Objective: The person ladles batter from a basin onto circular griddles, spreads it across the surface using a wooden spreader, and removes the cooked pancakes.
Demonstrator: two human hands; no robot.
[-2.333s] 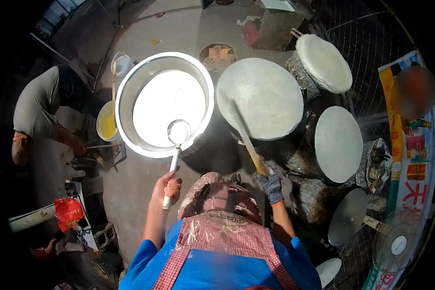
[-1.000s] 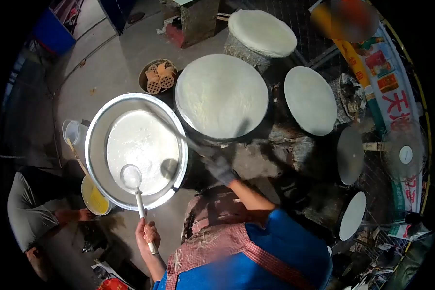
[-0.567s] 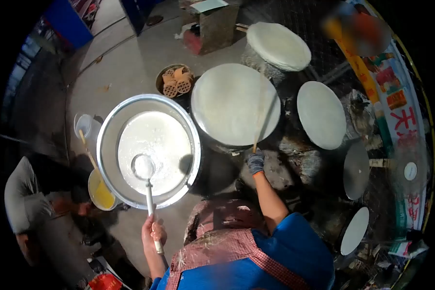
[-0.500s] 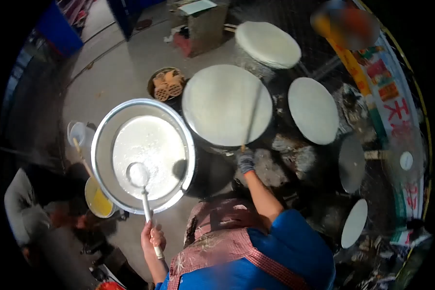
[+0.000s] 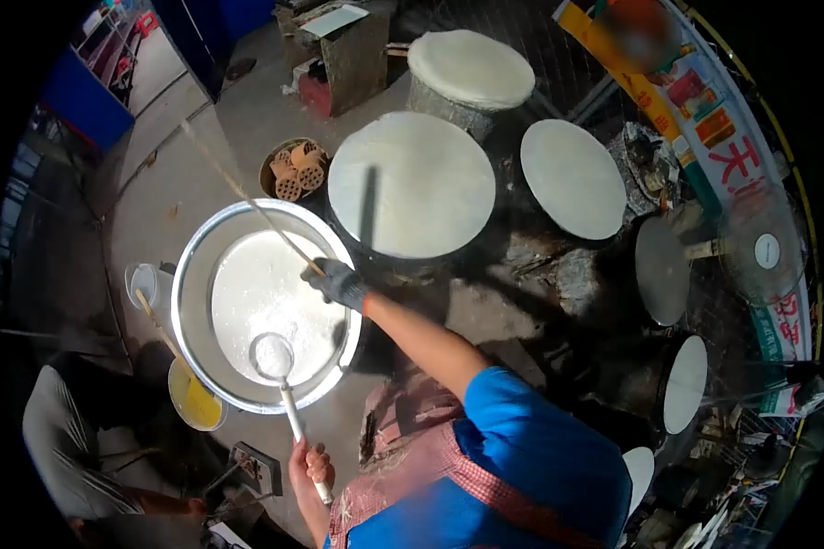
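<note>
My left hand point(image 5: 310, 465) is closed around the white handle of a ladle point(image 5: 272, 356). The ladle's round bowl, with white liquid in it, is over the near side of a large metal pot point(image 5: 182, 302). White batter-like liquid point(image 5: 252, 274) lies inside this pot. My right hand point(image 5: 339, 283), in a dark glove, is above the pot's right side. Its fingers are wrapped around a long thin wooden stick point(image 5: 235, 186) that points up and left past the far rim. Right of the pot, a big round griddle point(image 5: 412, 183) carries a pale, thin layer.
More round griddles point(image 5: 574, 178) with pale tops stand to the right, beside a bare dark one point(image 5: 663, 271). A bowl of perforated briquettes point(image 5: 292, 171) sits behind the pot. At left are a bucket with yellow contents point(image 5: 197, 403), a white bucket point(image 5: 146, 285) and a person's sleeve point(image 5: 57, 430).
My right hand has swung left with the stick, from the big griddle's near edge to above the pot. The ladle has shifted slightly toward me, and the whole view has turned a little.
</note>
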